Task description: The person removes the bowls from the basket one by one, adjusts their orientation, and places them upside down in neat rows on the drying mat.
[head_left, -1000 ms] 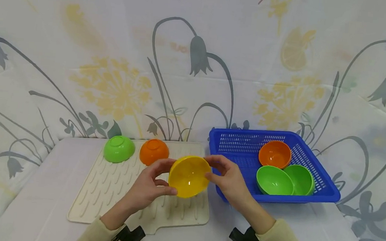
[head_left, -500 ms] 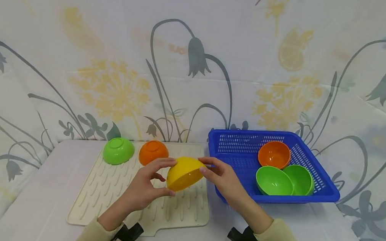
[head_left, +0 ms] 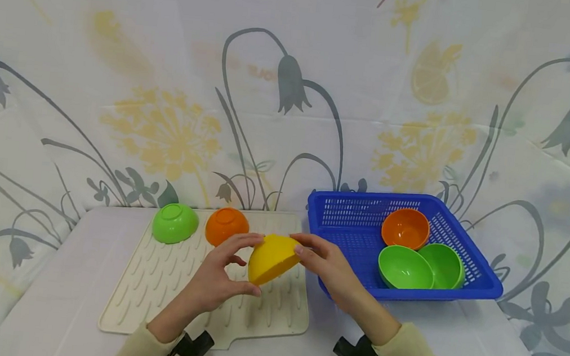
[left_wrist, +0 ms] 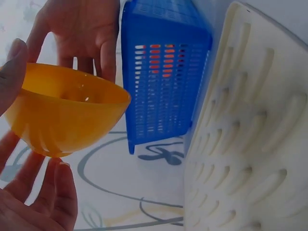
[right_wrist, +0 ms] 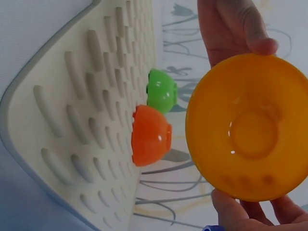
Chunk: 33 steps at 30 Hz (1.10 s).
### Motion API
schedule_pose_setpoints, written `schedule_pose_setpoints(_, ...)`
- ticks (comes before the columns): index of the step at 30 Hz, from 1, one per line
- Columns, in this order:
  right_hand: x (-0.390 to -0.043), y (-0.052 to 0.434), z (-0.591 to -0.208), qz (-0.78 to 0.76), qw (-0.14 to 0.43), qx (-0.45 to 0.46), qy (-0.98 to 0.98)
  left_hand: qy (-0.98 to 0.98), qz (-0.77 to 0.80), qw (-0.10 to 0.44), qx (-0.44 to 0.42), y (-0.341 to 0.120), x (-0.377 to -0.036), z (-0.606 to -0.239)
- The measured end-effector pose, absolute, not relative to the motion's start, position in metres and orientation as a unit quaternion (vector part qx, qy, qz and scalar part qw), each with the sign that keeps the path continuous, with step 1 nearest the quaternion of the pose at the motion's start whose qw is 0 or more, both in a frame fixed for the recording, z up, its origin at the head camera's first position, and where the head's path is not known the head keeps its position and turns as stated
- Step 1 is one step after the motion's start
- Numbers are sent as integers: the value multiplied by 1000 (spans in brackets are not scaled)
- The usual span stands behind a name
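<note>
Both hands hold a yellow bowl (head_left: 273, 259) in the air above a cream ribbed drying mat (head_left: 152, 296). My left hand (head_left: 212, 276) grips its left side, fingers above and thumb below. At the upper right of the rim, my right hand (head_left: 328, 266) pinches it between thumb and fingers. The bowl is tilted, its opening toward the lower right; in the right wrist view the inside of the yellow bowl (right_wrist: 252, 168) shows. Upside down at the back of the mat sit a green bowl (head_left: 175, 223) and an orange bowl (head_left: 226, 225).
To the right stands a blue plastic basket (head_left: 345, 245). Inside it lie an orange bowl (head_left: 405, 228) and two green bowls, one green bowl (head_left: 405, 268) in front and another green bowl (head_left: 442, 265) beside it. A flower-patterned cloth (head_left: 192, 79) hangs behind the table.
The yellow bowl has turned in my hands: its opening faced the head camera and now points to the lower right. The bowls on the mat and in the basket have stayed put.
</note>
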State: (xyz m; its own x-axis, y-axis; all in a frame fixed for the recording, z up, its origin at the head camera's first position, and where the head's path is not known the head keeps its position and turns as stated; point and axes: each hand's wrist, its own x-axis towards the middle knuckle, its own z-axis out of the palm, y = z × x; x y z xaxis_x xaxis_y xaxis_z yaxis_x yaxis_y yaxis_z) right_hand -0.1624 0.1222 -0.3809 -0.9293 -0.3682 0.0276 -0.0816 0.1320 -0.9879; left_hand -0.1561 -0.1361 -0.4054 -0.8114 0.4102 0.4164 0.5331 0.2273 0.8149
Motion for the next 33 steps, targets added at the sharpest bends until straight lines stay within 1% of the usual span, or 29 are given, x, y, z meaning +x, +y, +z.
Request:
schedule_pose_setpoints(5,-162,123,-381,-667,116,-168,717,-758,-594,3,-270,-135,-157,-406)
schedule_pose_setpoints(11,-162,123,-380,-695,119,-198,681,-715,-649,-70,-251,-133,-156,-405)
schedule_pose_setpoints(15,-162,123,-380,-702,118,-215,669,-697,-664,-96,-252,-131,-155,-405)
schedule_pose_setpoints(19,-162,123,-381,-704,117,-225,663,-696,-664,-97,-255,-131,-154,-405)
schedule_pose_setpoints(25,-162,122,-382,-701,119,-224,666,-719,-647,-74,-243,-132,-154,-406)
schedule_pose_setpoints(29,-162,121,-384,-690,108,-218,682,-742,-627,-60,-229,-134,-153,-407)
schedule_pose_setpoints(33,-161,118,-386,-678,95,-192,703,-764,-608,-52,-211,-136,-154,-407)
